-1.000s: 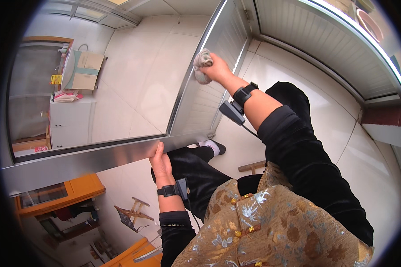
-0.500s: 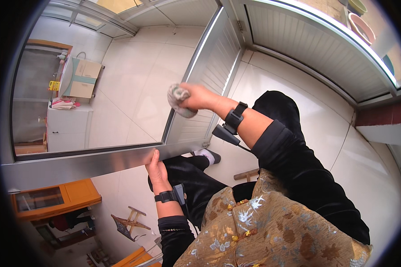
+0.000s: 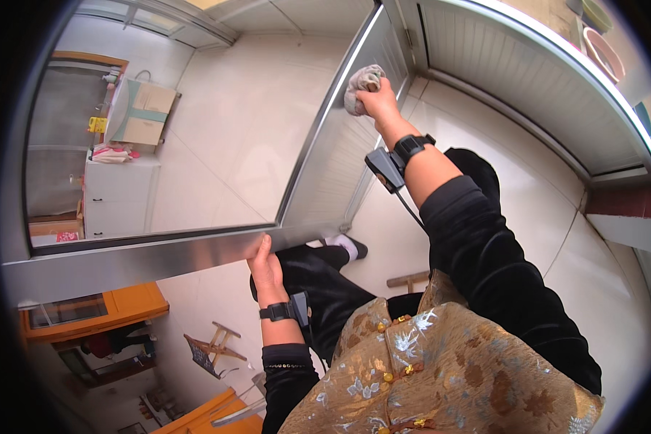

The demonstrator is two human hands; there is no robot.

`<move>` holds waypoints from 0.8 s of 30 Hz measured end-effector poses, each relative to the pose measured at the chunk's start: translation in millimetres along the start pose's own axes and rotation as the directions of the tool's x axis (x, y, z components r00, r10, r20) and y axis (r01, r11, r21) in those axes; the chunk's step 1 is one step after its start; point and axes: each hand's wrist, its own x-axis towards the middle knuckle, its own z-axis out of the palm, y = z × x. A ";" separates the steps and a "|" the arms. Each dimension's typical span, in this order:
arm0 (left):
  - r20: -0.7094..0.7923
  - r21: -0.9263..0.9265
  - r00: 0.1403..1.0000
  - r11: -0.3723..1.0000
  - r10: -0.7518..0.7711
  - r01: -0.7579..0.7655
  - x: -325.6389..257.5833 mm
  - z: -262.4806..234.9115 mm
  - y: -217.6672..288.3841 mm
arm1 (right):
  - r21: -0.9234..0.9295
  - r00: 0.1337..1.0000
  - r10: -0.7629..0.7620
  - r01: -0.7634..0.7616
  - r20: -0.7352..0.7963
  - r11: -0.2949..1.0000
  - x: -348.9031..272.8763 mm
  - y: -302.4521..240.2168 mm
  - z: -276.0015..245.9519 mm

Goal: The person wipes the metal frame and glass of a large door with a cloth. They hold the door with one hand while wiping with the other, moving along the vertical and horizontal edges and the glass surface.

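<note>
A metal-framed door [image 3: 152,254] stands open before me, with a large glass pane and a ribbed lower panel [image 3: 354,145]. My left hand [image 3: 267,273] grips its near edge, the thumb lying on the metal and the other fingers hidden. In my right hand [image 3: 382,103] is a bunched grey-white cloth [image 3: 364,85], closed in the fingers and held against the ribbed panel toward its far end. Black straps with small devices sit on both forearms.
To the right runs a ribbed wall panel [image 3: 499,79] with a ledge. Wooden folding stools stand on the tiled floor, one [image 3: 217,349] at lower left and another [image 3: 407,281] by my legs. An orange cabinet [image 3: 134,307] is at left. My foot [image 3: 351,247] is close to the door's bottom.
My right hand has carried the cloth away from me and to the right along the door panel. The left hand keeps its hold on the door edge.
</note>
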 end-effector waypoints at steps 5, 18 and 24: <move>-0.005 0.010 1.000 1.000 0.003 -0.003 -0.5 -1.3 -2.6 | -0.169 0.994 -0.093 0.102 0.061 0.980 -20.7 25.3 20.5; 0.018 0.025 0.999 0.999 -0.032 0.031 1.5 -2.5 -3.0 | -0.286 0.965 -0.139 0.201 0.222 0.937 -57.2 15.2 21.6; 0.007 0.013 1.000 1.000 -0.018 0.018 2.0 -1.8 -2.2 | -0.326 0.918 -0.173 0.296 0.357 0.898 -88.8 13.7 21.7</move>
